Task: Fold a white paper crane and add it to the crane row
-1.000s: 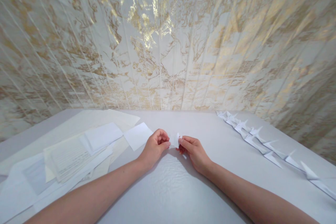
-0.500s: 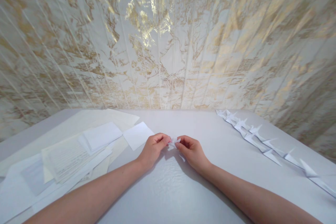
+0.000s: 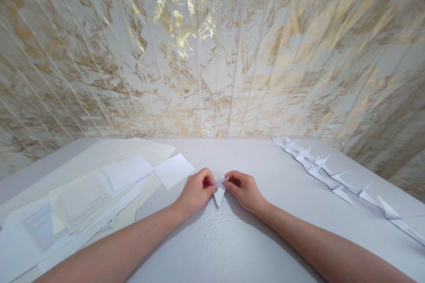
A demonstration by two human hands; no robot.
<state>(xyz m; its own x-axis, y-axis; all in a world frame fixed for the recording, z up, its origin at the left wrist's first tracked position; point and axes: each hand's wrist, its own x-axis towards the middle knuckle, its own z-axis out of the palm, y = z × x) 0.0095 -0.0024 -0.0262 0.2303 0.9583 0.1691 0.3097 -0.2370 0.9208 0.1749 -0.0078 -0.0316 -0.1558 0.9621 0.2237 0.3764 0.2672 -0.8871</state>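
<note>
Both forearms reach in from the bottom corners, wrists low, and the 2 hands meet near the center of the frame. The left hand curls inward, thumb and fingertips pinched on the left side of a small folded paper; the right hand mirrors it, thumb and index nearly together at the paper's right side. The paper's point hangs downward between them. The white table ends against patterned cloth. A square sheet lies near the left hand, beside layered papers at left; folded figures line the right.
</note>
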